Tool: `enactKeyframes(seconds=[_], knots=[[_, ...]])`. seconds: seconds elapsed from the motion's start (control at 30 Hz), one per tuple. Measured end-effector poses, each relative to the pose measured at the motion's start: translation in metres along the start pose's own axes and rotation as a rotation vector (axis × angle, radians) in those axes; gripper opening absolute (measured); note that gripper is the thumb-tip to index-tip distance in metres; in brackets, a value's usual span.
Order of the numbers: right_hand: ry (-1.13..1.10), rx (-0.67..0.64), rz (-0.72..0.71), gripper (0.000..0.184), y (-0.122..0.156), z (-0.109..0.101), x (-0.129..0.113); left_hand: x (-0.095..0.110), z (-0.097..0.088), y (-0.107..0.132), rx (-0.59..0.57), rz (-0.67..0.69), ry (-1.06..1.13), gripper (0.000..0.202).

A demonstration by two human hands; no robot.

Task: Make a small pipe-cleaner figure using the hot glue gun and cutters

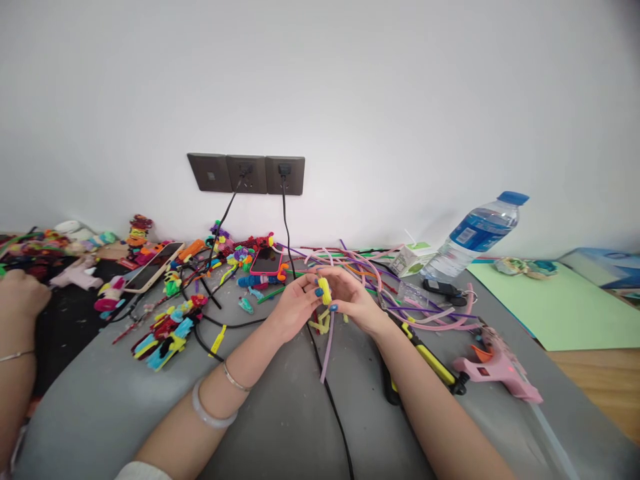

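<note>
My left hand (295, 308) and my right hand (353, 298) meet above the grey table mat (100, 413). Together they pinch a small yellow pipe-cleaner coil (325, 291) between fingertips with blue nails. A lilac pipe-cleaner stem (327, 350) hangs down from the coil, with loose yellow ends beside it. Both hands are closed on the piece. Behind them lies a tangle of coloured pipe cleaners (360, 263).
A pink glue gun (495, 367) lies at the right, near yellow-handled pliers (425, 357). A water bottle (475, 237) and small carton (413, 257) stand behind. Two phones (266, 261) (153, 267), black cables, finished colourful pieces (167, 330) and another person's hand (20, 293) are left.
</note>
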State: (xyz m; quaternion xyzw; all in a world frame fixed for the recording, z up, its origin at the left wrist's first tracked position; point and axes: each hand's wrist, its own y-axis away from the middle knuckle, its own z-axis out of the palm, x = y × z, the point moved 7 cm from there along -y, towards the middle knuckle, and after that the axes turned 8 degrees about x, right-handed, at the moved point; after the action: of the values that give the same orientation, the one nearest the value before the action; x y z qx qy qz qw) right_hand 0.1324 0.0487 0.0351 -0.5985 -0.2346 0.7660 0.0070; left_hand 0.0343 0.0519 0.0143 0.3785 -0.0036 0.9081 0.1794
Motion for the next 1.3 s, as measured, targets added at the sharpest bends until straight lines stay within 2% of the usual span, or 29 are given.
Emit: enactKeyframes(seconds=[0.93, 1.3], knots=[[0.110, -0.024, -0.085, 0.046, -0.0005, 0.0027, -0.0032, -0.0030, -0.0043, -0.0019, 0.027, -0.007, 0.010, 0.037], [0.162, 0.070, -0.070, 0.044, -0.0030, -0.0022, -0.0071, -0.0067, 0.0000, 0.0002, 0.000, -0.075, -0.002, 0.038]])
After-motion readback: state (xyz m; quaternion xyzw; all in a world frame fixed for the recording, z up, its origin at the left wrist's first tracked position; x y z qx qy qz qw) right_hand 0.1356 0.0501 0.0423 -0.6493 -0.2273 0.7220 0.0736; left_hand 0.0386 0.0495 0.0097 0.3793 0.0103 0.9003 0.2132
